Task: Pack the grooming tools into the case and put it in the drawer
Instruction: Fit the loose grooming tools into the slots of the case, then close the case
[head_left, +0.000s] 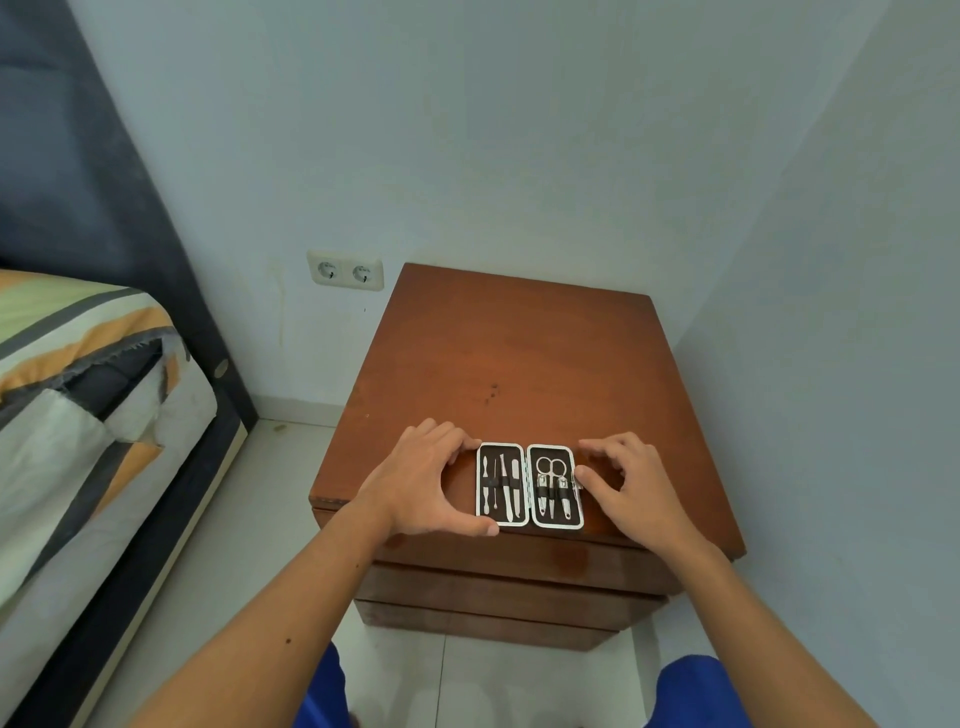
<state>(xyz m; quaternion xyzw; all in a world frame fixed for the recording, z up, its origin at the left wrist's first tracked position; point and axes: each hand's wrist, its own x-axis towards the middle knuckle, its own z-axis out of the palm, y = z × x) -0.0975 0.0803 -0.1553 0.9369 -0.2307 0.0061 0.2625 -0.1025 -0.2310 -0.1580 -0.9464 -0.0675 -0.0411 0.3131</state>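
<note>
Case (529, 485) is lying open flat at the nightstand's (519, 353) front edge, tools (506, 486) strapped inside. Left hand (423, 478) is curling round its left half, thumb at the near corner. Right hand (623, 483), fingers bent, is touching the right rim.

Black-lined, white-edged open grooming case (529, 485) with silver metal tools (551, 488) on reddish-brown wooden nightstand (519, 364). Pale blue-grey painted wall (467, 130), cream double socket (345, 270). Bedding (78, 364) striped orange, grey, green and white; dark navy headboard (67, 156). Blue trousers (691, 691).
</note>
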